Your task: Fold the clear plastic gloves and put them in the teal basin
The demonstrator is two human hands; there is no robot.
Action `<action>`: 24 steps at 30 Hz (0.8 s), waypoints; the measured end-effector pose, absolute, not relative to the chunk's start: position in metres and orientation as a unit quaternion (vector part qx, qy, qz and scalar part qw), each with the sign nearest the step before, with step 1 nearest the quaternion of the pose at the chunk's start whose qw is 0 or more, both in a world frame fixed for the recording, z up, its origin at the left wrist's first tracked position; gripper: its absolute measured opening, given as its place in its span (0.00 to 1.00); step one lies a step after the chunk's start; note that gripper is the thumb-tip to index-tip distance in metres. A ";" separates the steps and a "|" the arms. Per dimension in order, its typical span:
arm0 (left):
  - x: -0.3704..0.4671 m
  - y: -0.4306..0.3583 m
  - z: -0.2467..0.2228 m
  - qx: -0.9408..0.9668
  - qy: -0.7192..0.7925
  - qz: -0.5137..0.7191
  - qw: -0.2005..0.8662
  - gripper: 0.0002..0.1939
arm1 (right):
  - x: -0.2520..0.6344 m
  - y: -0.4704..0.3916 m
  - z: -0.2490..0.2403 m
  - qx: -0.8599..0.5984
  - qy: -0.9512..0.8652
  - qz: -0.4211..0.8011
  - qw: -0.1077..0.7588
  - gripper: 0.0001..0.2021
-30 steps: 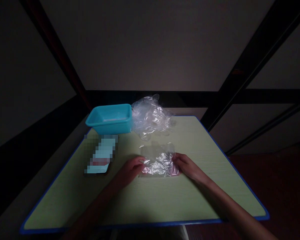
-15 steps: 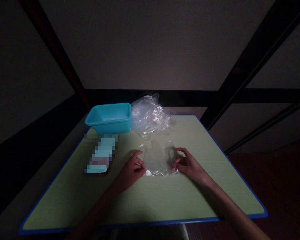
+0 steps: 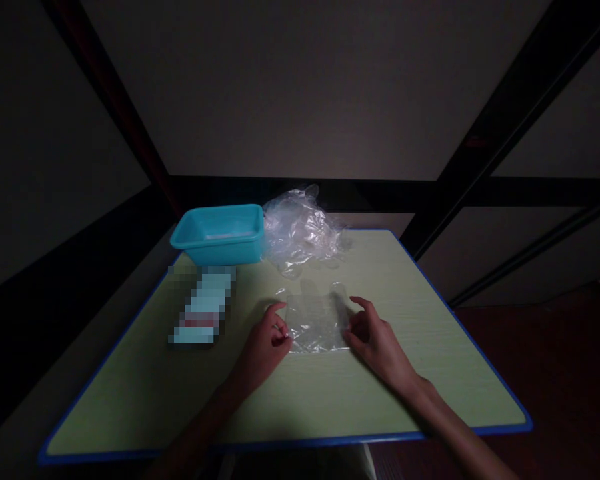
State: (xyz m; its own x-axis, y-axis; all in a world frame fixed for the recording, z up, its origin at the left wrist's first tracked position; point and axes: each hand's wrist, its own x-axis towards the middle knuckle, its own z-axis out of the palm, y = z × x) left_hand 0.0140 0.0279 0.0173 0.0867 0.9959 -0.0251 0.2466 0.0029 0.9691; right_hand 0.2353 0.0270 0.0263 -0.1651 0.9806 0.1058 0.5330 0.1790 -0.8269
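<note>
A clear thin plastic piece [image 3: 316,323], which looks like a disposable glove, lies flat on the pale green table, its finger-like tips pointing away from me. My left hand [image 3: 266,343] pinches its lower left corner between thumb and fingers. At the lower right corner my right hand [image 3: 377,337] holds the edge in a pinch, with the index finger raised and bent. Beyond them sits a crumpled heap of clear plastic [image 3: 303,233] at the back of the table.
A turquoise basket [image 3: 225,252] stands at the back left, beside the plastic heap. In front of it lies a phone-like object [image 3: 205,307], blurred by pixels. The table [image 3: 300,407] has a blue rim, with a wall panel behind it.
The plastic piece's near edge looks straighter and flatter. My right hand has turned slightly, its thumb now lower and closer to the corner. My left hand has barely moved.
</note>
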 end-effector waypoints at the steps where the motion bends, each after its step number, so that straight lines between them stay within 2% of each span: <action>1: 0.014 0.028 0.017 0.579 0.541 0.409 0.453 0.26 | 0.235 0.026 0.026 -0.548 -0.695 0.322 0.335 0.25; 7: 0.018 0.025 0.016 0.588 0.556 0.411 0.420 0.27 | 0.237 0.025 0.023 -0.540 -0.736 0.254 0.319 0.23; 11: 0.020 0.022 0.014 0.589 0.565 0.415 0.402 0.30 | 0.241 0.022 0.027 -0.508 -0.781 0.172 0.320 0.18; 14: 0.020 0.021 0.014 0.590 0.567 0.415 0.398 0.29 | 0.244 0.016 0.032 -0.437 -0.849 0.138 0.264 0.15; 20: 0.020 0.022 0.015 0.586 0.570 0.410 0.404 0.29 | 0.248 0.003 0.028 -0.341 -0.926 0.121 0.106 0.29; 24: 0.020 0.023 0.014 0.588 0.569 0.409 0.404 0.30 | 0.253 0.003 0.027 -0.337 -0.924 0.156 0.086 0.32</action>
